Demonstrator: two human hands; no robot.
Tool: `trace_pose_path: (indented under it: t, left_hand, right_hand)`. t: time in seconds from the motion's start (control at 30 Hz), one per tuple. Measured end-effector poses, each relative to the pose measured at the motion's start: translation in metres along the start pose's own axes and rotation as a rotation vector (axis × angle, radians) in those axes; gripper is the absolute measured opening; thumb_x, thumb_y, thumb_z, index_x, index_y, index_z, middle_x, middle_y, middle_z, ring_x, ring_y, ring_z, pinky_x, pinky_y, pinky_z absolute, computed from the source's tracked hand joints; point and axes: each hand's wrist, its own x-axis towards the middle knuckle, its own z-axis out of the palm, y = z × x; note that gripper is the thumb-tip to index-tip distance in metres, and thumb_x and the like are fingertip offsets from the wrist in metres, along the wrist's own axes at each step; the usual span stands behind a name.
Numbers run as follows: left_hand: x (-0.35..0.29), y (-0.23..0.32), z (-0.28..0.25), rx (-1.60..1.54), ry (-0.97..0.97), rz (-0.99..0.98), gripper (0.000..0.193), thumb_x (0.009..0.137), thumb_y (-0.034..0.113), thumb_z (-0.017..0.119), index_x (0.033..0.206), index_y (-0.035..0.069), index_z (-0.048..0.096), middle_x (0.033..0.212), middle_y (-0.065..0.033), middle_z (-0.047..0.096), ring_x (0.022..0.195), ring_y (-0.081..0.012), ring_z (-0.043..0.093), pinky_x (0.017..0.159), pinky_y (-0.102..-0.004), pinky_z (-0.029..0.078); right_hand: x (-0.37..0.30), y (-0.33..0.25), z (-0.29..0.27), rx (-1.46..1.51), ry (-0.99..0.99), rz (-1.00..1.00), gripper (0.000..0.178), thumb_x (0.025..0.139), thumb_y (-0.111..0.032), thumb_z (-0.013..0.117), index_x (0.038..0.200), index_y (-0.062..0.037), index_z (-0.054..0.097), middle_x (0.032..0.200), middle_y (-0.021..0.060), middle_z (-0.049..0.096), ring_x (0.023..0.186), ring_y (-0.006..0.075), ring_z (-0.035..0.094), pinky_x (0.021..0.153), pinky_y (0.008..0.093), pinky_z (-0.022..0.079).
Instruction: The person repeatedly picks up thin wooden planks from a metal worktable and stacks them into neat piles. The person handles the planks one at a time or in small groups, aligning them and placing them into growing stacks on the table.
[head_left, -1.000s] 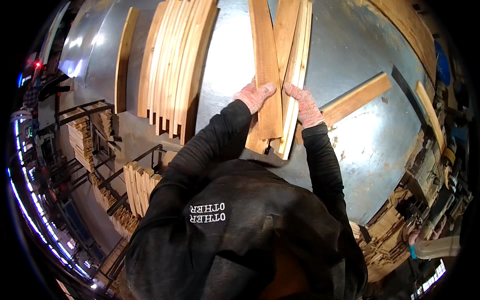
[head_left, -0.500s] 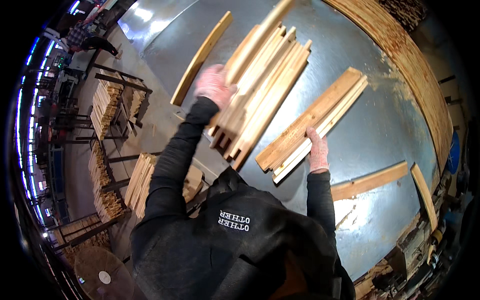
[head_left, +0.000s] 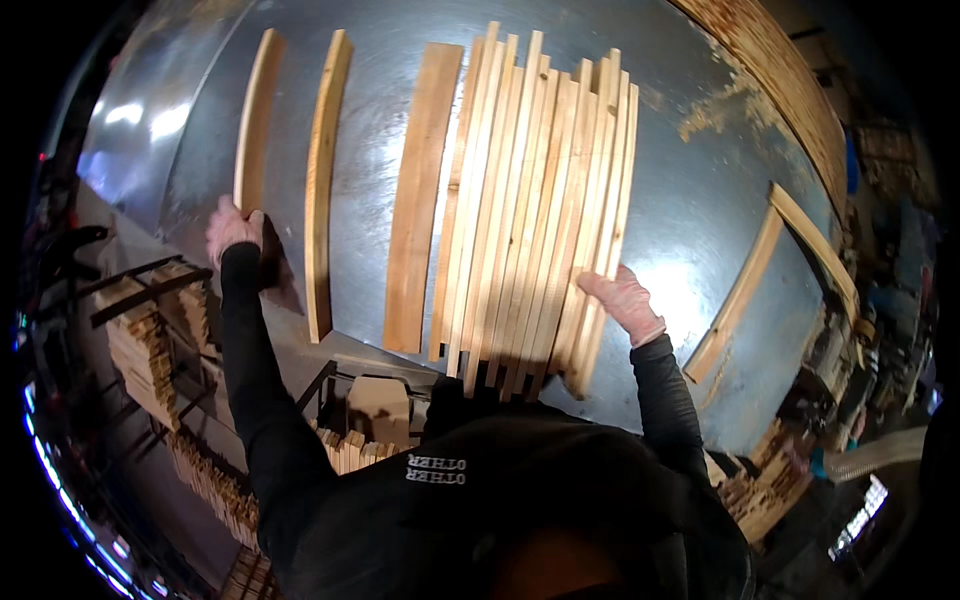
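In a pink-white glove, my left hand [head_left: 235, 232] is closed round the near end of a wooden strip [head_left: 257, 120] at the far left of the metal table. A second, separate strip [head_left: 325, 190] lies just right of it, then a wider flat board [head_left: 422, 200]. Beside that board, many narrow wooden strips [head_left: 520, 200] lie side by side in a tight row, their ends uneven. My gloved right hand [head_left: 625, 303] grips the strips at the row's right edge near their lower ends, thumb on top; its other fingers are partly hidden.
Two curved wooden pieces [head_left: 740, 290] [head_left: 815, 245] meet at an angle on the right of the metal table [head_left: 680, 180]. Sawdust lies near the wooden edging [head_left: 770, 70] at far right. Stacked wood [head_left: 140, 350] stands on racks at lower left.
My left hand has carried a strip to the far left and lowered it. My right hand's pieces now lie against the row's right side. The view has turned.
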Motion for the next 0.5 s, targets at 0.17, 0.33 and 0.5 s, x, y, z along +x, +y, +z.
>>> trace_pose_path:
  t: [0.17,0.33,0.5]
  left_hand:
    - [-0.128,0.094,-0.011,-1.221,0.078,0.38,0.049,0.089,0.012,0.064,0.133,-0.003,0.05,0.132,-0.0184,0.054,0.125,-0.0276,0.05,0.108,-0.0401,0.039]
    - [-0.154,0.192,0.036,-0.501,0.046,0.272,0.077,0.089,0.045,0.059,0.142,-0.004,0.034,0.134,-0.0253,0.051,0.123,-0.0434,0.049,0.104,-0.0447,0.04]
    - [-0.143,0.197,0.027,-0.833,-0.58,0.186,0.074,0.093,0.055,0.048,0.141,-0.001,0.037,0.135,-0.0248,0.051,0.122,-0.0456,0.048,0.098,-0.0482,0.043]
  right_hand:
    - [-0.001,-0.018,0.005,-0.58,-0.014,-0.01,0.077,0.088,-0.065,0.051,0.132,-0.0015,0.054,0.13,0.024,0.057,0.124,0.0374,0.05,0.102,0.0393,0.042]
    - [0.001,-0.027,0.007,-0.864,0.044,-0.057,0.073,0.09,-0.067,0.044,0.129,-0.006,0.058,0.126,0.0208,0.06,0.119,0.0389,0.052,0.099,0.042,0.044]
    - [0.02,-0.018,-0.009,-0.615,-0.072,-0.144,0.052,0.097,-0.049,0.05,0.125,-0.0066,0.056,0.117,0.0195,0.061,0.096,0.03,0.061,0.09,0.036,0.05]
